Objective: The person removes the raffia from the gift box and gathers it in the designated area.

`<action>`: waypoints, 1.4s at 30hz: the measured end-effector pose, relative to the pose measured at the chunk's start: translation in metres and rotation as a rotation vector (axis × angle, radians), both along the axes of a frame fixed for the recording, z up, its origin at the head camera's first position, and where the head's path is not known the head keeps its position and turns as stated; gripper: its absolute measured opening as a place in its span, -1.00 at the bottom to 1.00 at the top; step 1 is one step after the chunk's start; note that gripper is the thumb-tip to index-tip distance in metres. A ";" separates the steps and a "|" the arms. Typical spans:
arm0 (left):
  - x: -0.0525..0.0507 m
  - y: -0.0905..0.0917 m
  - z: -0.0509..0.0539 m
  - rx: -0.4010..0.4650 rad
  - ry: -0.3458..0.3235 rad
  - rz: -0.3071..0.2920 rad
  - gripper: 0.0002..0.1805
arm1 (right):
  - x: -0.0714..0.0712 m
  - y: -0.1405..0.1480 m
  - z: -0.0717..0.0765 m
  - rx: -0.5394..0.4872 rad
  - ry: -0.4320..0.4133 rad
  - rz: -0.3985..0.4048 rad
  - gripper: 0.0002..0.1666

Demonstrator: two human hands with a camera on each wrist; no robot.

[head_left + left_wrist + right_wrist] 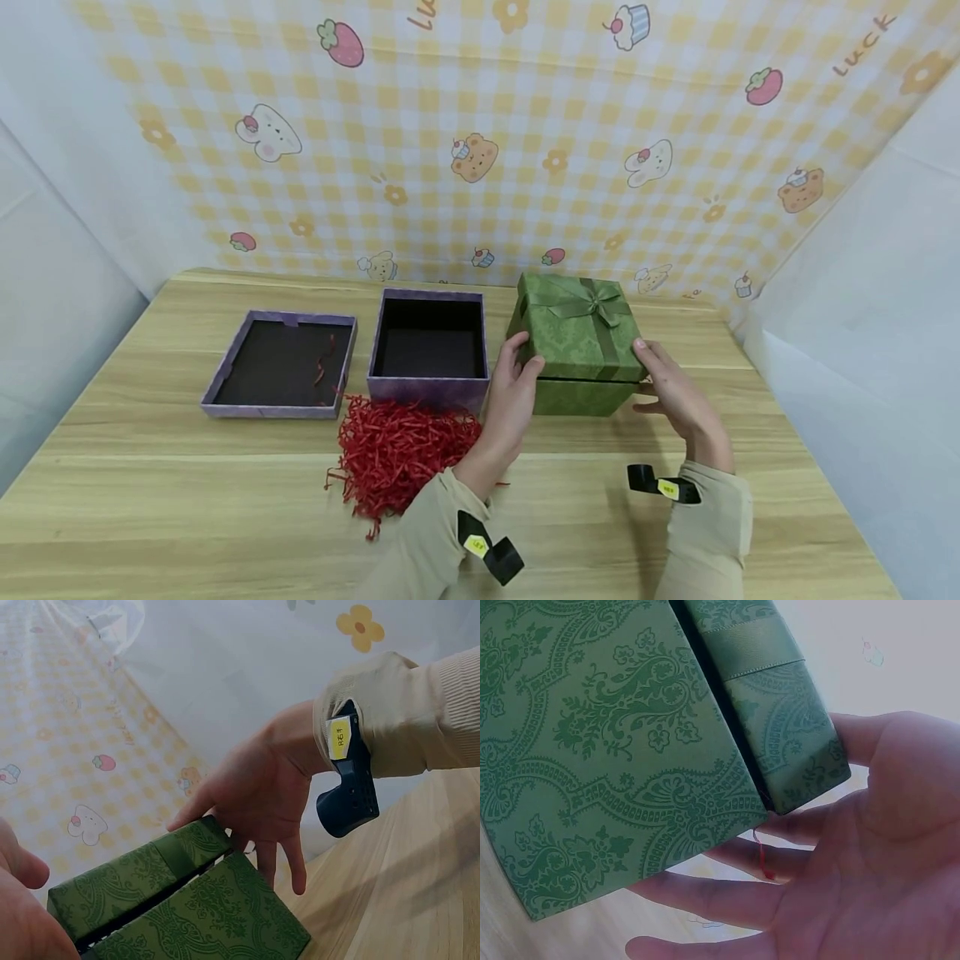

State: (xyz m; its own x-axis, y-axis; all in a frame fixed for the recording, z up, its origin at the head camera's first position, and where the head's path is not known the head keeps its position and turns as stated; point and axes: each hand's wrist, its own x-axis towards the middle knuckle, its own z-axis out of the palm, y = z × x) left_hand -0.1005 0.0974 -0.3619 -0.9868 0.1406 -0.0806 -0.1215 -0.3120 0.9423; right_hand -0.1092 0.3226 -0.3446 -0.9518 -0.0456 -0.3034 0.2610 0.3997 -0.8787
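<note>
A green patterned gift box (577, 396) stands at the right of the table, its lid (570, 342) on top with a ribbon bow (592, 304). My left hand (510, 400) holds the lid at its left front corner, thumb toward the front. At the right front corner my right hand (678, 396) grips the lid, thumb on the edge and other fingers lower, behind the box. A dark gap runs between lid and base in both wrist views. From that gap hangs a thin red paper strand (762, 855), near the right fingers.
A purple box (427, 392) with a black inside stands left of the green one. Farther left lies its upturned purple lid (270, 412), with a few red shreds in it. A heap of red shredded paper (397, 450) lies before the purple box. A patterned cloth (420, 167) hangs behind.
</note>
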 end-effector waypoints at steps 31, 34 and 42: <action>0.015 -0.007 0.019 -0.280 0.447 0.054 -0.45 | 0.019 -0.002 0.026 0.116 0.380 -0.122 -0.30; 0.019 -0.007 0.022 -0.329 0.497 0.092 -0.41 | 0.020 -0.004 0.028 -0.002 0.508 -0.191 -0.55; 0.021 -0.005 0.022 -0.222 0.536 -0.033 -0.37 | 0.023 -0.004 0.026 -0.885 0.697 0.173 -0.48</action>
